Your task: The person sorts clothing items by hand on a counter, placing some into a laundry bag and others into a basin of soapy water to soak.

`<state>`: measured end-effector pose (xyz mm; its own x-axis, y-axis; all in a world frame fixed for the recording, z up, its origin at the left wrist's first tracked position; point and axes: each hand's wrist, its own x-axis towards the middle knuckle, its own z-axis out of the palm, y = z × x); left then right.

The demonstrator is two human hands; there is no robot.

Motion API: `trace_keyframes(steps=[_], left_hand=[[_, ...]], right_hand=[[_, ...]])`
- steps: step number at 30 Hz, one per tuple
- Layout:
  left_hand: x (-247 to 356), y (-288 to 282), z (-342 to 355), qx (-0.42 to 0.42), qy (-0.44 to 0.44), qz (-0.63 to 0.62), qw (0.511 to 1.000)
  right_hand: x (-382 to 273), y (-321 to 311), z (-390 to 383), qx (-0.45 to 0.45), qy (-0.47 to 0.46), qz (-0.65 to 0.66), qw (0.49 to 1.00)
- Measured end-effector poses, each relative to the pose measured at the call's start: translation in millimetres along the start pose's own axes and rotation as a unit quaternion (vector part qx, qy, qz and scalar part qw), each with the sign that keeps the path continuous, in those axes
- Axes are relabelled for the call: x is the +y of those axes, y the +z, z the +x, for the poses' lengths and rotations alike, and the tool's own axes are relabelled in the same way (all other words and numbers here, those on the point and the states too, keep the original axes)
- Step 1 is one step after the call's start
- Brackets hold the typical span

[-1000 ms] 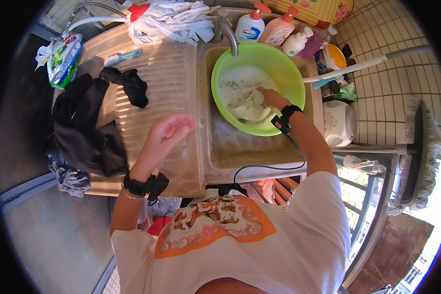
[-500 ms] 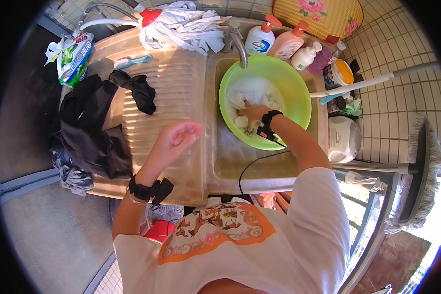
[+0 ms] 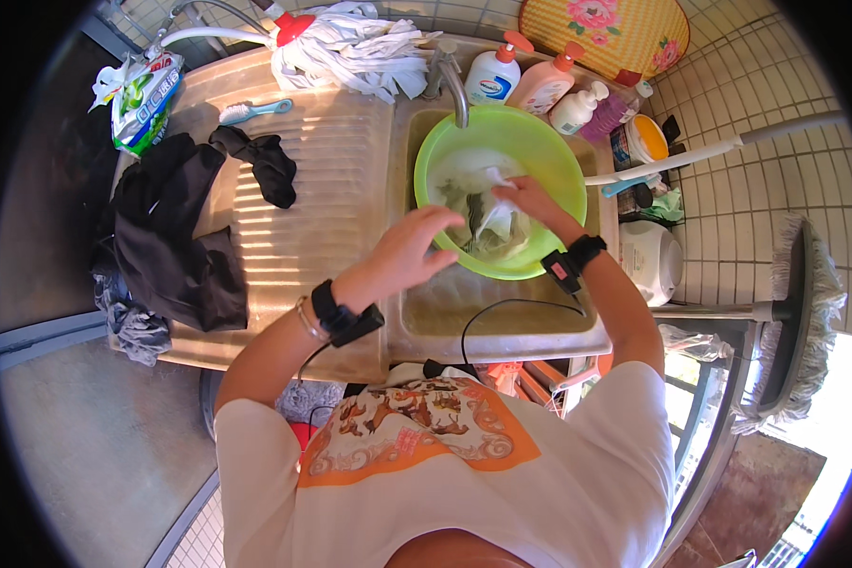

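My right hand (image 3: 525,197) is closed on a white cloth (image 3: 499,223) in the green plastic basin (image 3: 563,156), which holds cloudy, soapy water and a darker patch of fabric. My left hand (image 3: 402,251) hovers at the basin's left rim with its fingers apart and holds nothing. The basin stands in the sink (image 3: 445,331) under a metal tap (image 3: 454,80). To the left, dark garments (image 3: 175,251) and a smaller black cloth (image 3: 267,170) lie on the ridged drainboard (image 3: 312,227), with a light blue brush (image 3: 256,111) behind them.
A white strip mop head (image 3: 350,52) lies at the back beside a plastic package (image 3: 145,99). Several pump bottles (image 3: 492,76), a tub (image 3: 646,139) and a jug (image 3: 653,265) line the back and right. A pale pipe (image 3: 691,149) crosses the right side, near a broom head (image 3: 790,322).
My left hand has moved right and forward to the basin's rim, its fingers spreading. My right hand went down into the suds, then rose to the right with white cloth pinched in it.
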<state>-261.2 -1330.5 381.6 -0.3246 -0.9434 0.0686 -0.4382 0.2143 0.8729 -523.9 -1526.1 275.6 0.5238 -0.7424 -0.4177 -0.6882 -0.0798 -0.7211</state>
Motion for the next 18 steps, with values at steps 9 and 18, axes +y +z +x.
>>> trace_keyframes(steps=[9,18], left_hand=[[-6,32,75,0.079,0.065,0.036,0.994],[-9,75,136,0.129,0.031,-0.022,0.991]], right_hand=[[-88,-85,-102,0.115,-0.130,0.486,0.857],[-165,-155,-134,0.385,-0.381,-0.079,0.837]])
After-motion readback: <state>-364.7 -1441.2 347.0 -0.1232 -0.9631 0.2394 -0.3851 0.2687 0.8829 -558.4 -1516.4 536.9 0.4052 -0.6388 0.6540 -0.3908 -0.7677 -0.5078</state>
